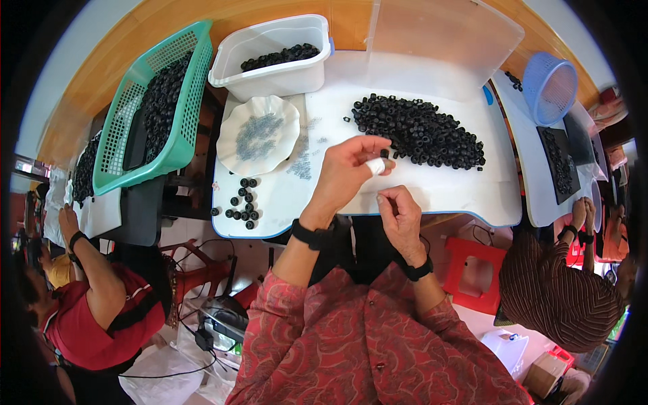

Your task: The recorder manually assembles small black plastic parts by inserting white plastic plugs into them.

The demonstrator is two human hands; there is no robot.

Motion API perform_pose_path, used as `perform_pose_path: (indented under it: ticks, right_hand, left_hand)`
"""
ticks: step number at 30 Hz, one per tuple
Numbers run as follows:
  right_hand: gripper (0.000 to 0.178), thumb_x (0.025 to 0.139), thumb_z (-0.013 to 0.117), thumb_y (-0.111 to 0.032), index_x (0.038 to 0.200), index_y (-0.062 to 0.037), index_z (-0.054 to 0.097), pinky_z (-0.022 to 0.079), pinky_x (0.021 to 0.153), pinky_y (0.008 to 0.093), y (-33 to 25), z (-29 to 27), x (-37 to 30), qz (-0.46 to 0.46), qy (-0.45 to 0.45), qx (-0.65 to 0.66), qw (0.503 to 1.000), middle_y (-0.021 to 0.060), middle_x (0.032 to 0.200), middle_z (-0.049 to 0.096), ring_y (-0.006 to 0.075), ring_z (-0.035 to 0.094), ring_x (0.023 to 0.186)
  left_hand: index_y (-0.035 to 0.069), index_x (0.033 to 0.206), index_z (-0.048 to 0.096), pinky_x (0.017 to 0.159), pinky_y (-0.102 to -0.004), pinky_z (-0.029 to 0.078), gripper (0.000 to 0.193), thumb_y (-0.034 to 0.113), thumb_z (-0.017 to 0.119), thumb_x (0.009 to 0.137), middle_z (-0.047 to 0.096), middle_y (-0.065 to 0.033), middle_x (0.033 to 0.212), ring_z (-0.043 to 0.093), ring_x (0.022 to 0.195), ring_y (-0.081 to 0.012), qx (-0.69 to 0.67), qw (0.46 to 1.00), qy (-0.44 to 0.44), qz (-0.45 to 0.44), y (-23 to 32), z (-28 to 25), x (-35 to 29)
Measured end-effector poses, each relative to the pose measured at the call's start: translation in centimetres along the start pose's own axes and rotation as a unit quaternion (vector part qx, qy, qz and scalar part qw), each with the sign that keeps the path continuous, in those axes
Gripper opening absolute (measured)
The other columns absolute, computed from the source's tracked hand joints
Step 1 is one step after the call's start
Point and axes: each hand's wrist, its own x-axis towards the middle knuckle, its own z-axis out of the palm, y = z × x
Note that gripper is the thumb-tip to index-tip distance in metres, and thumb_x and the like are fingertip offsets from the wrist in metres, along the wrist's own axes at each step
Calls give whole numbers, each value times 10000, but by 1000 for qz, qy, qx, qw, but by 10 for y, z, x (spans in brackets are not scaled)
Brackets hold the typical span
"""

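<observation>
My left hand (352, 162), with white tape round one finger, is raised over the table's near part. Its fingertips close on a small black ring-like part (385, 154). Lower and to the right is my right hand (403, 214), thumb and fingers pressed together at the table's near edge; whatever they pinch is too small or hidden to make out. Just beyond my left hand lies a heap of similar black parts (425, 131). A white wavy-rimmed dish (231, 154) to the left holds many tiny, thin, greyish pieces. Several black round parts (244, 202) sit in loose rows nearer me.
More black parts fill a white tub (270, 79) and a green basket (125, 152) at the far left. A clear plastic sheet (442, 34) stands at the back. People work at tables on both sides. A blue basket (550, 91) and red stool (470, 287) are right.
</observation>
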Motion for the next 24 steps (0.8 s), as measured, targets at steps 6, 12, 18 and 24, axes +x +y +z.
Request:
perform_pose_path:
  ticks: [6,12,18,24]
  right_hand:
    - [66,890,645,-17,929,-4,593,467,591,302,-1,3,-1,-2,-5,-7,1000,101,796,580,196,584,642]
    - [75,901,655,-22,958,4,614,453,601,245,-1,4,-4,26,9,25,999,44,780,590,97,546,664]
    - [73,926,651,-29,986,9,633,442,654,201,-13,0,-9,128,0,159,979,-15,799,582,48,521,720]
    - [75,918,658,-17,985,15,645,462,716,204,-46,3,-5,70,-15,183,981,16,866,618,69,564,787]
  left_hand:
    - [-54,1157,629,914,-366,570,274,-95,594,889,652,-175,1150,682,1004,-251,-166,986,3,17,-14,-10,-49]
    - [-28,1192,621,934,-380,557,302,-76,586,896,629,-184,1193,665,1025,-250,-291,957,17,1,-25,-13,-77]
    - [-21,1190,629,914,-348,554,279,-3,633,912,650,-131,1128,656,977,-201,-311,948,67,0,-45,-20,-90]
    - [-13,1175,643,893,-334,557,244,34,624,936,657,-119,1091,662,968,-199,-328,941,84,-22,-46,-20,-92]
